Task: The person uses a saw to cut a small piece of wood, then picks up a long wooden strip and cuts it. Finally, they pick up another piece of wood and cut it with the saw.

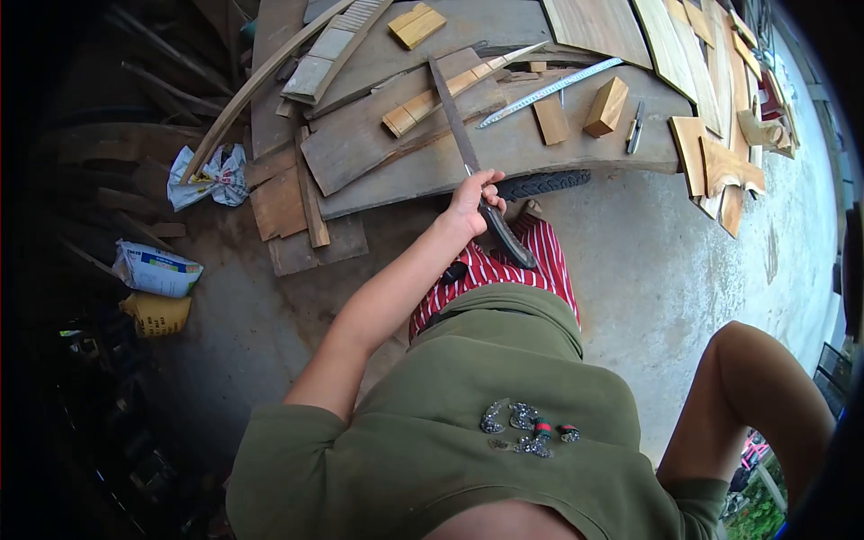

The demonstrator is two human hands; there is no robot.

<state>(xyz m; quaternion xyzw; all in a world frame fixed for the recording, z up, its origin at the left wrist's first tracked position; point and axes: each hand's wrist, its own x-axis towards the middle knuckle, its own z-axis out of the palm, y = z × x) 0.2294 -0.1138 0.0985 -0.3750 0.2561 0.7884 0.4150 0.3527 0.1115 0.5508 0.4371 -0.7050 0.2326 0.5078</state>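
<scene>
My left hand (470, 207) is closed around a hand saw, near where its dark handle (506, 238) meets the blade (454, 117). The blade points away from me over the work surface, and its far part crosses a narrow wooden strip (423, 110) with lines across it. That strip lies on a wide grey board (346, 157). To the right are a pale measuring strip (549, 93), a flat wood piece (551, 121), a wood block (606, 106) and a slim knife or pen-like tool (636, 128). My right arm (756, 396) is bent at the side; its hand is out of view.
Another wood block (417, 25) sits at the back. Planks (598, 27) and offcuts (731, 169) extend along the right. Loose boards (279, 202), a crumpled white bag (211, 175) and two sacks (157, 268) are at left. A tyre (544, 185) shows under the front edge.
</scene>
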